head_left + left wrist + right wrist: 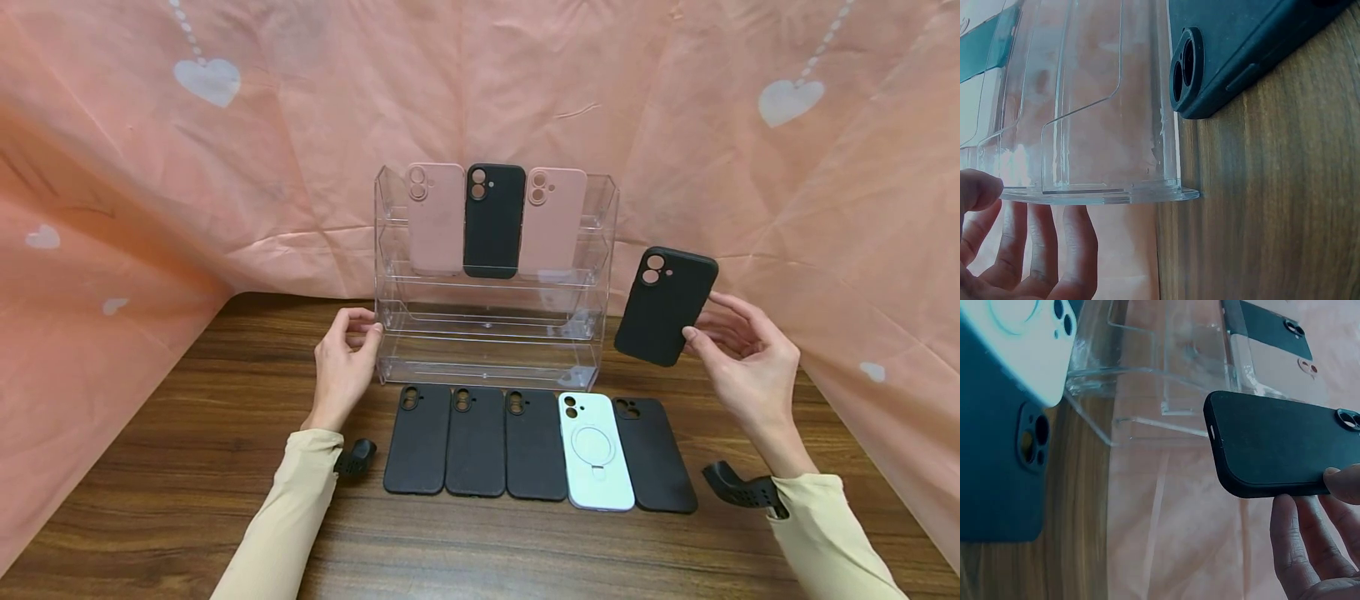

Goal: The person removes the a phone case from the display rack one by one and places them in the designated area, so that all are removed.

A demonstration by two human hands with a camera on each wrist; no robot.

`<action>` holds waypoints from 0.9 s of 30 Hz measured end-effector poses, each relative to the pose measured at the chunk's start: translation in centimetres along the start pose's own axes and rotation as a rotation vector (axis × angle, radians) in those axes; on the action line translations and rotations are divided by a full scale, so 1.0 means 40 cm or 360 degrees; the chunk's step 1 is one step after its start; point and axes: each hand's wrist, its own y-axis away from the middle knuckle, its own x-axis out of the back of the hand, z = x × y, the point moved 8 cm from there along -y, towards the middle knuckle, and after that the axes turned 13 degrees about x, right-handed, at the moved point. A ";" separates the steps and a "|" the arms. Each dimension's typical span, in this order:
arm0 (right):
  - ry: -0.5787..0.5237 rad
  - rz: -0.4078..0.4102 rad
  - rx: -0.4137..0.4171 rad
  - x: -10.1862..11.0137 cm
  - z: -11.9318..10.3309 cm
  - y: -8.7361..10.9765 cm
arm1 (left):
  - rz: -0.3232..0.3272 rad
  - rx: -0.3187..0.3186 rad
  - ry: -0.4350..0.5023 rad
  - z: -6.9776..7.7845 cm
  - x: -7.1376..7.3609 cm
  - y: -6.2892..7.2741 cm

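Observation:
My right hand holds a black phone case by its right edge, raised beside the rack, thumb in front and fingers behind. In the right wrist view the case lies sideways, its camera cutout at the far end. My left hand grips the left side wall of a clear tiered display rack; in the left wrist view the thumb is at the wall's edge, the other fingers outside. A pink case, a black case and another pink case stand in its top tier.
In front of the rack several phone cases lie in a row on the wooden table: black ones and a white case with a ring on its back. A pink cloth with hearts hangs behind and at both sides.

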 end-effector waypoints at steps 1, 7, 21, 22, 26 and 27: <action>0.0001 -0.0007 -0.0009 0.003 0.003 0.003 | 0.0000 0.0002 -0.0001 0.000 0.000 0.000; 0.0041 -0.0033 -0.0029 0.019 0.019 0.022 | -0.0002 0.0006 -0.0001 0.000 0.001 0.000; -0.0373 -0.0004 -0.0245 0.059 0.071 0.064 | -0.0012 -0.0008 0.0018 -0.002 0.000 0.000; -0.0405 0.0002 -0.0253 0.061 0.074 0.067 | -0.0013 -0.0012 0.0019 -0.002 0.000 0.000; -0.0555 0.0001 -0.0295 0.069 0.088 0.083 | -0.0017 -0.0015 0.0024 -0.002 -0.001 0.000; -0.0566 -0.0011 -0.0300 0.071 0.092 0.086 | -0.0017 -0.0014 0.0023 -0.002 -0.002 0.000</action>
